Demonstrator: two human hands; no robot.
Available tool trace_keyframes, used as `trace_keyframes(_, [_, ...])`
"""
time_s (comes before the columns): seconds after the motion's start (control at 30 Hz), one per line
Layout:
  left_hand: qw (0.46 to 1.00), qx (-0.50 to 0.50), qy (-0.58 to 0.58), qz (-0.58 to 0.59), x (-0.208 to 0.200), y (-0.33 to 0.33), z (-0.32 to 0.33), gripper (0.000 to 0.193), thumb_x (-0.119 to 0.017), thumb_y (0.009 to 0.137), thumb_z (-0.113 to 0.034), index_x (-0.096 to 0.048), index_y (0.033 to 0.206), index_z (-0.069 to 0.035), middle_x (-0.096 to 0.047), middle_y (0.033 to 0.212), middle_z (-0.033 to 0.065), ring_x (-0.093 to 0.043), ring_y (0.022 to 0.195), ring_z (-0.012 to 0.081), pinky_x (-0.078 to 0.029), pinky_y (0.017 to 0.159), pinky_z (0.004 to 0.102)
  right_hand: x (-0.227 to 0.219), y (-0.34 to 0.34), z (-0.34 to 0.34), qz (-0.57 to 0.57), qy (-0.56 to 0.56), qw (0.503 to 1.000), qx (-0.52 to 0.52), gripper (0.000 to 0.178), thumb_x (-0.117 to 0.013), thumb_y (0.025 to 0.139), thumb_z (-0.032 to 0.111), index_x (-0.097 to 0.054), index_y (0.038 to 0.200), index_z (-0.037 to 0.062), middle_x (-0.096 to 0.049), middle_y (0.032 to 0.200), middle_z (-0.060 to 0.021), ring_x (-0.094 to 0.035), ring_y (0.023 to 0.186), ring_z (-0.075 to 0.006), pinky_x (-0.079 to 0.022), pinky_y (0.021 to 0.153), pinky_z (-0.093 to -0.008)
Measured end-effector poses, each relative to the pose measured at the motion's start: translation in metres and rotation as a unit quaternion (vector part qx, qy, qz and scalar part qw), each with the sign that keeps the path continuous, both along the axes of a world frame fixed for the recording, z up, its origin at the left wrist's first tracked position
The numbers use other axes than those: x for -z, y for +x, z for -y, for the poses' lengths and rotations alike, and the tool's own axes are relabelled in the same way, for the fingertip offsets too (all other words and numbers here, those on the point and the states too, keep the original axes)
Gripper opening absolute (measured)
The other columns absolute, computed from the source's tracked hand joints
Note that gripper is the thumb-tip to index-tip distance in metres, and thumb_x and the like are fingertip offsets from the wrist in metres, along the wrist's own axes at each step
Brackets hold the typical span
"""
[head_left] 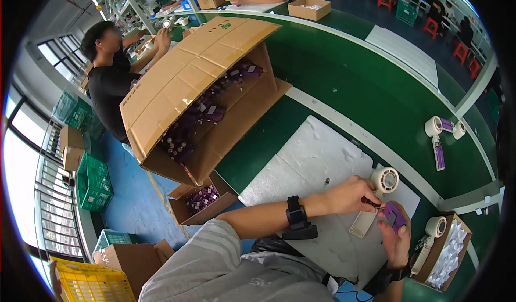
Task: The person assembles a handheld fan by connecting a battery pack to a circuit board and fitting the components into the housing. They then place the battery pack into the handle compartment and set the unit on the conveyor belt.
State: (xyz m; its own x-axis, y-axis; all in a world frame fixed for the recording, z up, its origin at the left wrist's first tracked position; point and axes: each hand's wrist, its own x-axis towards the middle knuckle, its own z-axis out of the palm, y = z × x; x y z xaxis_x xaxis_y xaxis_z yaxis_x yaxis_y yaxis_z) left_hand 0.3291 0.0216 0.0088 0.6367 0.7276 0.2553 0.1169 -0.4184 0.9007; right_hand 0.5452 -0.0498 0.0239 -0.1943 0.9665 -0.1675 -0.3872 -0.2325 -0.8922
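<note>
A flat purple rectangular part point(395, 217) is gripped between the thumb and fingers of my right hand point(396, 244). My left hand point(352, 195) is closed in a pinch at thin red and dark wires point(374, 203) that run to the purple part. Just beneath both hands lies a white handheld fan body point(363, 224), its round head point(386, 179) beyond my left fingertips. It rests on a white foam sheet point(306, 157). Dark bands circle both wrists. My left fingers partly cover the wires and the fan's neck.
A large cardboard box point(199, 76) of purple parts opens toward me at left; a smaller box point(215, 208) of them stands below. At right, a carton point(449, 256) holds white pieces beside another fan body point(430, 243). Fans with purple parts point(439, 154) lie on the green belt. A person point(110, 76) works at far left.
</note>
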Motion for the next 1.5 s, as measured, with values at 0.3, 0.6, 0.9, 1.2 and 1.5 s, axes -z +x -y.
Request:
trace_keyframes(0.3, [0.996,-0.03,0.069,-0.049,-0.007,-0.011,-0.005,0.027,-0.074,0.074,-0.007,-0.072,0.102,-0.007,-0.068,0.089,0.0154,-0.068,0.076,0.0307,-0.053,0.066,0.0346,-0.01,-0.015,-0.003,0.278,0.246,0.921,-0.117,0.099,-0.095,0.046,0.037,-0.053,0.126,-0.0027,-0.061,0.115,-0.013,-0.061,0.104,-0.0258,-0.048,0.091,-0.0358])
trace_keyframes(0.6, [0.996,-0.012,0.081,-0.042,0.001,-0.003,-0.007,0.028,-0.069,0.078,-0.003,-0.071,0.106,-0.006,-0.069,0.096,0.0164,-0.07,0.079,0.0297,-0.055,0.064,0.0331,-0.006,-0.023,0.004,0.447,0.359,0.813,-0.106,0.069,-0.092,0.05,0.018,-0.058,0.108,0.0041,-0.06,0.114,-0.0139,-0.059,0.105,-0.0323,-0.049,0.092,-0.0404])
trace_keyframes(0.9, [0.994,-0.007,0.101,-0.049,-0.001,-0.005,-0.01,0.028,-0.069,0.081,-0.004,-0.07,0.108,-0.008,-0.069,0.099,0.0168,-0.07,0.08,0.0287,-0.055,0.064,0.0319,-0.005,-0.026,0.017,0.511,0.344,0.784,-0.075,0.057,-0.087,0.055,0.005,-0.057,0.105,0.0012,-0.053,0.125,-0.016,-0.057,0.11,-0.0316,-0.054,0.089,-0.0382])
trace_keyframes(1.2, [0.994,-0.024,0.087,-0.061,-0.004,-0.003,-0.007,0.025,-0.07,0.081,-0.005,-0.072,0.106,-0.01,-0.07,0.098,0.0162,-0.069,0.074,0.0278,-0.053,0.062,0.0305,-0.005,-0.031,0.017,0.55,0.37,0.748,-0.03,0.051,-0.085,0.056,0.002,-0.061,0.1,-0.0002,-0.053,0.125,-0.0157,-0.056,0.109,-0.0338,-0.055,0.086,-0.0391])
trace_keyframes(1.5, [0.995,-0.028,0.06,-0.07,-0.009,-0.005,-0.006,0.027,-0.069,0.081,-0.006,-0.072,0.107,-0.012,-0.07,0.096,0.016,-0.066,0.065,0.0241,-0.049,0.057,0.0307,0.001,-0.041,0.022,0.571,0.312,0.76,0.011,0.048,-0.087,0.053,0.003,-0.06,0.093,0.002,-0.054,0.124,-0.0138,-0.057,0.107,-0.0323,-0.054,0.084,-0.0396])
